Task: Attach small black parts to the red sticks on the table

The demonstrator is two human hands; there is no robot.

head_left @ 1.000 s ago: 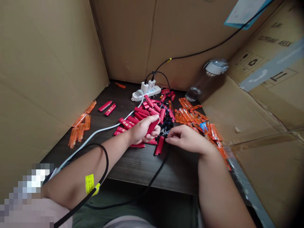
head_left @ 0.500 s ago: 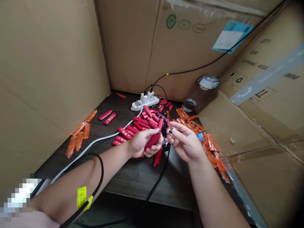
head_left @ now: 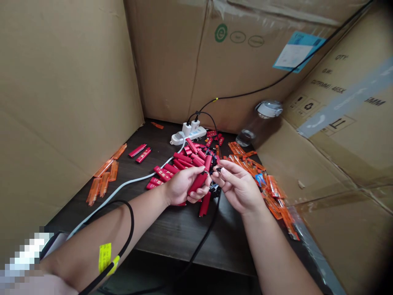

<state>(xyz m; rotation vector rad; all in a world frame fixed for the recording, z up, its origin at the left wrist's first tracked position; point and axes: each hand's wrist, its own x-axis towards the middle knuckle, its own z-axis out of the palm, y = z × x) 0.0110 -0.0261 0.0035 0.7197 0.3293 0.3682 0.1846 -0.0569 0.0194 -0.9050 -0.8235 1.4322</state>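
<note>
The left fingers (head_left: pixel 203 191) were curled around a red casing (head_left: pixel 197 183) above the desk (head_left: pixel 181 233); the right fingers (head_left: pixel 231 175) pinched a small dark part (head_left: pixel 219 169) at its two o'clock. Orange casings (head_left: pixel 272 188) lay at the red one's three o'clock.

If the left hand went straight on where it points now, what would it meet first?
Most likely the right hand, whose fingertips pinch a small dark part just beyond the red case in the left hand. Depth is unclear; it might pass slightly below.
</note>
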